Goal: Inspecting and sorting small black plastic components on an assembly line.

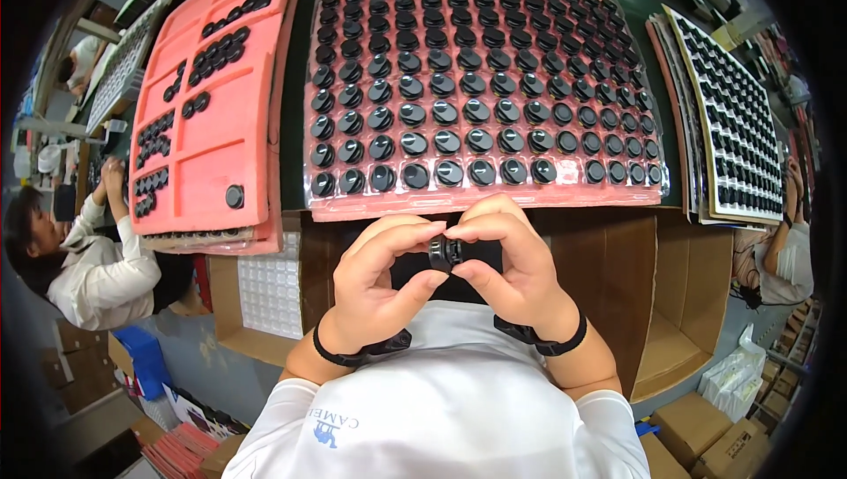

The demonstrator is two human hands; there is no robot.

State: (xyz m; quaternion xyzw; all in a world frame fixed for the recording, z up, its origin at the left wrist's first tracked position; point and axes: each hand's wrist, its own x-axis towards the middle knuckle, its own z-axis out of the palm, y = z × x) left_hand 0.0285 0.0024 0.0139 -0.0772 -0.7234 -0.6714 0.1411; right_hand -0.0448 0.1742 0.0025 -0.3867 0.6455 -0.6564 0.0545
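A small black round part [445, 253], with a ribbed or stepped edge, is pinched between both my hands in front of my chest. My left hand [372, 278] grips its left side with thumb and fingertips. On the opposite side, the thumb and index finger of my right hand [519, 269] close on it. Whether it is one piece or two pressed together I cannot tell. Just beyond my fingers lies a pink tray with a clear plastic liner [415, 208], filled with rows of similar black round parts [410, 86]. One slot in its nearest row shows no part.
A pink compartmented tray [221, 161] with small black parts stands left, stacked on others. To the right, a white tray [737, 126] holds more black parts. Cardboard boxes [679, 329] are below the table edge. One person [88, 258] sits left, another [790, 250] right.
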